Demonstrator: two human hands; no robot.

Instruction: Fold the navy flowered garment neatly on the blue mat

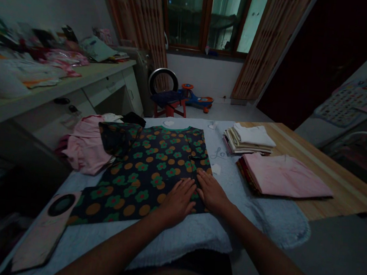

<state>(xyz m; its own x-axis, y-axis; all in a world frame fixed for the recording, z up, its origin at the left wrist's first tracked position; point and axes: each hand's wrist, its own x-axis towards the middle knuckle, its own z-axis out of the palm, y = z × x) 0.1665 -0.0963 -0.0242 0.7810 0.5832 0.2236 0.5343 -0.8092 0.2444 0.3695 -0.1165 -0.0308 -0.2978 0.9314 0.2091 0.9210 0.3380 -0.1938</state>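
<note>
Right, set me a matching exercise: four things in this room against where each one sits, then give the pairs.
Things:
1. floral shirt
2. pink stack
3. white stack
4. blue toy car

Places:
A. on the floor
B. under the left hand and right hand
C. on the wooden board, farther back
D. on the board, nearer the person

Pairs: 1-B, 2-D, 3-C, 4-A

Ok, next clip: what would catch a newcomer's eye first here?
A dark flower-print garment, with green and orange blooms, lies spread at centre on a pale blanket, the left hand and right hand pressed flat on it. To the right, folded pink cloth and a folded white stack sit on a wooden surface.
</note>
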